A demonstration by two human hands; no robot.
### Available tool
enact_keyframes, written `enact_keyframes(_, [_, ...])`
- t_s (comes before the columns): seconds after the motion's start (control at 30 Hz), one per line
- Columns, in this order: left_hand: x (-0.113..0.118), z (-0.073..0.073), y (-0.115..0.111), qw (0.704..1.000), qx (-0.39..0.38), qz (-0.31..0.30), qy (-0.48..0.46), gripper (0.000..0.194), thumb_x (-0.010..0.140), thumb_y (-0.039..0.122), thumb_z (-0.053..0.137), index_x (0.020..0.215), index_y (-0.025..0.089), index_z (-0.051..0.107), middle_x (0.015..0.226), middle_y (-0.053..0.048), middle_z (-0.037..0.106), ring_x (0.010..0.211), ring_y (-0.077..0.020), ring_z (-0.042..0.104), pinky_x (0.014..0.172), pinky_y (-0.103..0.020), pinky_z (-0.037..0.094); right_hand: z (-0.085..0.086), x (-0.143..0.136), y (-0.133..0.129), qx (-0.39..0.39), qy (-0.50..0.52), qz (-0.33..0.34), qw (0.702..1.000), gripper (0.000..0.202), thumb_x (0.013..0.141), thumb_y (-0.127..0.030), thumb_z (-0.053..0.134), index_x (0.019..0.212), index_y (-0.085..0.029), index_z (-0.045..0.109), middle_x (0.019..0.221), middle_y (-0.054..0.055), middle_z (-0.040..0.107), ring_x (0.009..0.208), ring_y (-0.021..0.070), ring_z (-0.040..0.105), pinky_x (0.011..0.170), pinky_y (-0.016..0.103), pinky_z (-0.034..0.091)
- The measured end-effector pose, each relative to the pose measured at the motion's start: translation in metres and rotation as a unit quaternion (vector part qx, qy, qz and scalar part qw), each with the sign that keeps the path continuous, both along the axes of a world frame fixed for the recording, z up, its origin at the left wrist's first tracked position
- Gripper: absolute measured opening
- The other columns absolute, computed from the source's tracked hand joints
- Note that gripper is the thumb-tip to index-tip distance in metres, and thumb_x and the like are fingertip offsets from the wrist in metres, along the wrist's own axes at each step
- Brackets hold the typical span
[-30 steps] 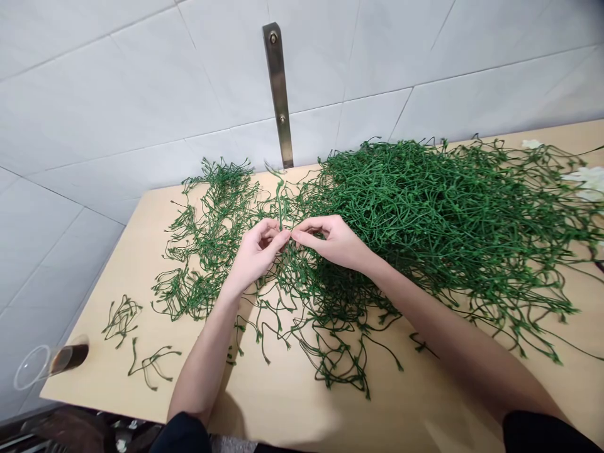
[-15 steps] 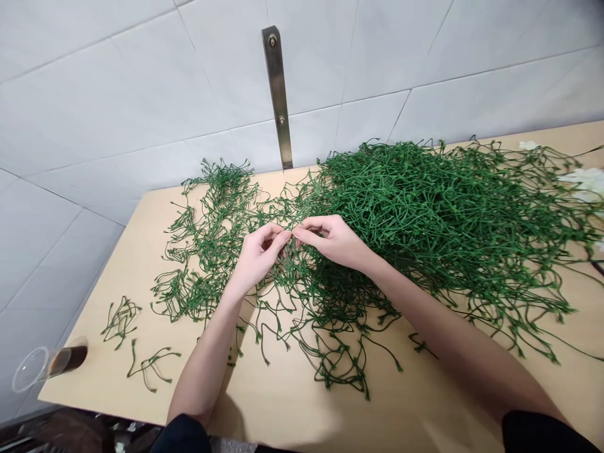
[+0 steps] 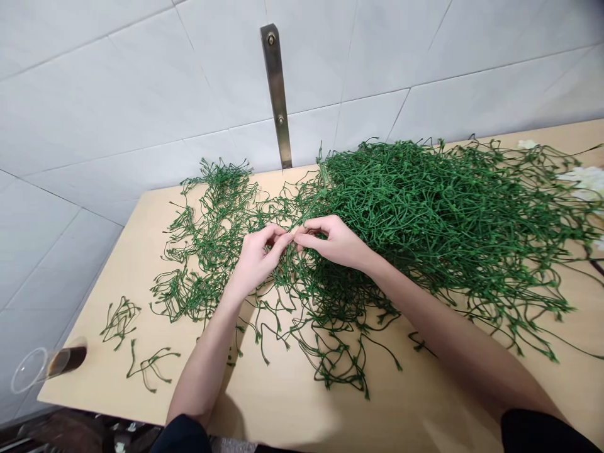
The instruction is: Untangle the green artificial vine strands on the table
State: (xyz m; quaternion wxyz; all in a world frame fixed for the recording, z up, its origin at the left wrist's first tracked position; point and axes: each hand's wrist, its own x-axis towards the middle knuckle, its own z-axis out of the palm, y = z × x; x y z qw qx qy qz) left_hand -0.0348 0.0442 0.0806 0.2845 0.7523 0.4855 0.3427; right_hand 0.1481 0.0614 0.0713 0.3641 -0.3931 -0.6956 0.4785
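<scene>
Head view: both hands' fingers (image 3: pixel 282 239) pinch green stems (image 3: pixel 415 214).

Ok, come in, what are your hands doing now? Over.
Left hand and right hand pinching one thin green plastic stem together. Big tangled green stem pile crowds right. Clear plastic cup tipped at table corner.

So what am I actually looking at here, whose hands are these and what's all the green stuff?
No machine here: a person wears a camera on the head, looking down at their own hands. The left hand and right hand meet fingertip to fingertip, pinching thin green plastic stems at the edge of a big tangled pile. It all lies on a pale wooden table against a white tiled wall. A few loose stems and a clear cup sit at the left edge.
</scene>
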Motion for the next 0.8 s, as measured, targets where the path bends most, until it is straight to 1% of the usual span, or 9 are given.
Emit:
enact_keyframes(0.1, [0.0,-0.001,0.0,0.999,0.024,0.004,0.025,0.025,0.093,0.034,0.054,0.075,0.017,0.058,0.062,0.003,0.051,0.056,-0.0096,0.041,0.055,-0.023,0.033,0.0,-0.001,-0.001,0.003,-0.011,-0.002,1.0,0.022,0.079,-0.028,0.056,0.065,-0.015,0.066,0.065,0.002,0.064,0.061,0.011,0.05,0.059,0.026,0.039])
enact_keyframes(0.2, [0.0,-0.002,0.0,0.999,0.032,0.002,0.043,0.027,0.094,0.036,0.053,0.076,0.017,0.06,0.062,0.003,0.051,0.055,-0.0098,0.04,0.055,-0.024,0.033,-0.001,-0.001,0.0,0.01,-0.01,-0.003,1.0,0.019,0.077,-0.026,0.056,0.066,-0.015,0.065,0.065,0.001,0.063,0.061,0.0108,0.049,0.06,0.026,0.039])
enact_keyframes(0.3, [0.001,-0.001,0.0,0.997,0.034,-0.017,0.063,0.031,0.096,0.034,0.05,0.072,0.017,0.059,0.06,0.003,0.049,0.056,-0.0104,0.041,0.058,-0.024,0.034,-0.004,-0.001,0.001,0.013,-0.005,-0.011,1.0,0.016,0.075,-0.026,0.056,0.066,-0.015,0.064,0.066,0.001,0.062,0.062,0.0114,0.049,0.061,0.026,0.04])
enact_keyframes(0.43, [0.004,0.002,-0.001,0.995,0.043,-0.047,0.073,0.036,0.098,0.03,0.045,0.064,0.017,0.051,0.062,0.001,0.048,0.059,-0.0118,0.043,0.061,-0.026,0.036,-0.007,-0.002,0.002,0.008,0.005,-0.017,1.0,0.015,0.072,-0.024,0.053,0.065,-0.015,0.063,0.066,0.001,0.062,0.063,0.0125,0.05,0.06,0.026,0.04])
enact_keyframes(0.53, [0.005,0.002,-0.003,0.994,0.043,-0.064,0.078,0.039,0.099,0.031,0.042,0.063,0.018,0.046,0.061,0.001,0.044,0.059,-0.0126,0.043,0.061,-0.027,0.036,-0.011,-0.004,0.003,-0.006,0.023,-0.022,0.999,0.018,0.069,-0.025,0.051,0.058,-0.016,0.061,0.06,0.001,0.06,0.057,0.0118,0.048,0.056,0.025,0.039])
enact_keyframes(0.67, [0.007,0.0,-0.004,0.989,0.066,-0.101,0.082,0.037,0.1,0.03,0.04,0.065,0.019,0.047,0.062,0.001,0.045,0.061,-0.0137,0.044,0.064,-0.028,0.038,-0.013,-0.006,0.003,-0.051,0.05,-0.016,0.997,0.017,0.065,-0.024,0.053,0.055,-0.015,0.064,0.052,0.001,0.058,0.051,0.0114,0.046,0.052,0.025,0.038])
enact_keyframes(0.73, [0.008,0.001,-0.005,0.989,0.073,-0.101,0.076,0.037,0.1,0.03,0.039,0.065,0.019,0.046,0.062,0.001,0.045,0.061,-0.0135,0.044,0.064,-0.027,0.039,-0.012,-0.005,0.002,-0.064,0.068,-0.007,0.996,0.017,0.065,-0.023,0.055,0.054,-0.015,0.064,0.052,0.001,0.059,0.053,0.0118,0.048,0.054,0.025,0.039])
enact_keyframes(0.8, [0.007,0.003,-0.005,0.99,0.073,-0.095,0.071,0.037,0.1,0.03,0.04,0.065,0.019,0.045,0.062,0.001,0.045,0.06,-0.013,0.044,0.064,-0.027,0.039,-0.011,-0.005,0.002,-0.06,0.076,-0.003,0.995,0.018,0.066,-0.024,0.056,0.052,-0.016,0.063,0.053,0.001,0.059,0.055,0.0121,0.049,0.056,0.026,0.04])
